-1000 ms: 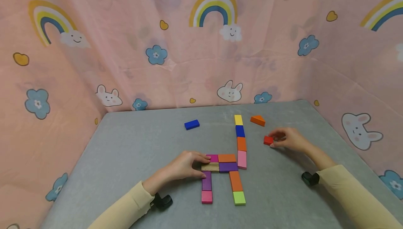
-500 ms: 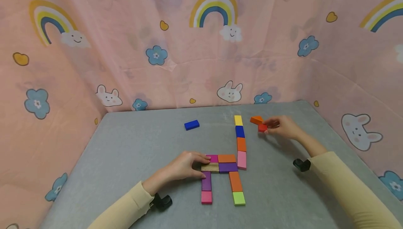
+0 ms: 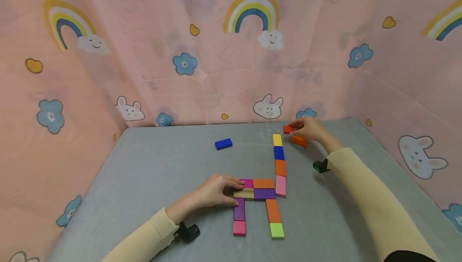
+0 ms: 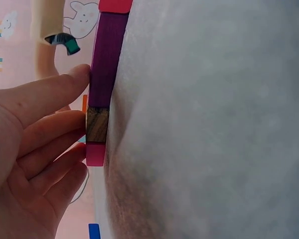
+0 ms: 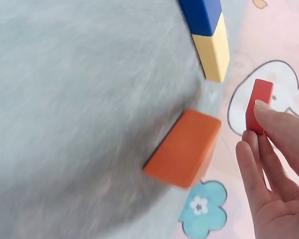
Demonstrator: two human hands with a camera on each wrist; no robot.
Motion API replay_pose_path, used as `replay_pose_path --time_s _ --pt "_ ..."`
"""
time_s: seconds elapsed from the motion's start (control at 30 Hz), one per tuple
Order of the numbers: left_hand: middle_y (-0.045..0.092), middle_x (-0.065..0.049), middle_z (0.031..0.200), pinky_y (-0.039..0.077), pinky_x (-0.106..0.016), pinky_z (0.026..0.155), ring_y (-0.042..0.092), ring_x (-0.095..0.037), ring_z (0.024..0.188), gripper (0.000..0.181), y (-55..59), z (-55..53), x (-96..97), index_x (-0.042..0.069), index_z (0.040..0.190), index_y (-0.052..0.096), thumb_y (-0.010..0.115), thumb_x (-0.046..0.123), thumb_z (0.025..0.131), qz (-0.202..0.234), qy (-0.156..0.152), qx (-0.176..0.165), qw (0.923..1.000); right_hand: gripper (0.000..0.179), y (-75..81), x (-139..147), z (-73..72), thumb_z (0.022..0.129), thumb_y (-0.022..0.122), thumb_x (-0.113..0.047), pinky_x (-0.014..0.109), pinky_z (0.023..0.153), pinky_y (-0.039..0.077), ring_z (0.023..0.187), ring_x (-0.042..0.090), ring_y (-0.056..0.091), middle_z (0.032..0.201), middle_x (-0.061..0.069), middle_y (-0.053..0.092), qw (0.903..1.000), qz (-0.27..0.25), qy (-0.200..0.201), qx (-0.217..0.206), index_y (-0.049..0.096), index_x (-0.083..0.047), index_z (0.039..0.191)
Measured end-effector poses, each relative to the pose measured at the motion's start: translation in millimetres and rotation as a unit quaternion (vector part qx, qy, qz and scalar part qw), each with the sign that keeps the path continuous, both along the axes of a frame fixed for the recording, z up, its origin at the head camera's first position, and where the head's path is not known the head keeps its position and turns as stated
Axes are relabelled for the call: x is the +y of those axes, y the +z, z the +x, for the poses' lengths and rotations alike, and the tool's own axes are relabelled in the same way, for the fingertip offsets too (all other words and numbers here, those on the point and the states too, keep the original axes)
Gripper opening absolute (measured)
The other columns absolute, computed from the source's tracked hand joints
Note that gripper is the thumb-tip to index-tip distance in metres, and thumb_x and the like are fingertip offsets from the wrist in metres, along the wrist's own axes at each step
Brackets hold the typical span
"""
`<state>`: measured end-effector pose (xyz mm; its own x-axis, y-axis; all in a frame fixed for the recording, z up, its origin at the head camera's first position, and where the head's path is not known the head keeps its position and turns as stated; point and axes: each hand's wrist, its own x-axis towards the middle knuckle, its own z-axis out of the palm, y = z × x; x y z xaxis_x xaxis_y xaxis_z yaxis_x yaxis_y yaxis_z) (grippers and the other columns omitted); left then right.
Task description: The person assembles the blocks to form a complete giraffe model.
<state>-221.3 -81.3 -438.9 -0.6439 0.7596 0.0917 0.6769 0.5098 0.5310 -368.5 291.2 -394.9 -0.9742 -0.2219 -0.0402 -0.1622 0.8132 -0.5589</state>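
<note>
Between thumb and fingers, my right hand (image 3: pixel 309 129) pinches a red block (image 5: pixel 259 102), held above the table near the far end of a block column. That column runs from a yellow block (image 3: pixel 277 140) through a blue block (image 3: pixel 279 153) and an orange block (image 3: pixel 280 168) to a pink block (image 3: pixel 280 186). An orange triangular block (image 3: pixel 299 141) lies just below the right hand. My left hand (image 3: pixel 215 191) rests its fingertips on the blocks at the left of the layout, touching the magenta block (image 3: pixel 247 183), wooden block (image 3: pixel 244 193) and purple block (image 3: pixel 239 209).
A loose blue block (image 3: pixel 223 144) lies at the back of the grey table (image 3: pixel 173 166). A lime block (image 3: pixel 277 230) and a hot-pink block (image 3: pixel 239 228) end the two front legs of the layout. A pink patterned curtain (image 3: pixel 223 85) stands behind the table.
My right hand has carried the red block away from me and leftward, past the orange triangular block toward the yellow one. My left hand stays on the blocks.
</note>
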Motion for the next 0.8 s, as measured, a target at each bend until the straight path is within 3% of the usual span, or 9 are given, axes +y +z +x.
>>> replay_pose_path --time_s 0.5,0.8 --pt "0.063 0.003 0.126 0.044 -0.031 0.101 0.055 -0.011 0.121 0.047 -0.7 -0.6 1.1 0.015 0.122 0.066 0.078 0.029 0.079 0.005 -0.003 -0.009 0.9999 0.040 -11.5 -22 -25.4 0.088 0.065 -0.008 0.048 0.095 0.048 0.111 0.039 0.055 0.123 0.025 0.059 0.9994 -0.024 -0.016 -0.021 0.058 0.003 0.126" --pt "0.062 0.005 0.126 0.044 -0.030 0.101 0.055 -0.010 0.121 0.047 -1.7 -1.3 -0.4 0.016 0.121 0.067 0.078 0.031 0.078 0.001 0.004 -0.010 0.9999 0.036 -18.8 -27 -32.2 0.087 0.065 -0.003 0.049 0.096 0.047 0.111 0.039 0.056 0.122 0.026 0.059 0.9996 -0.019 -0.006 -0.022 0.060 0.004 0.122"
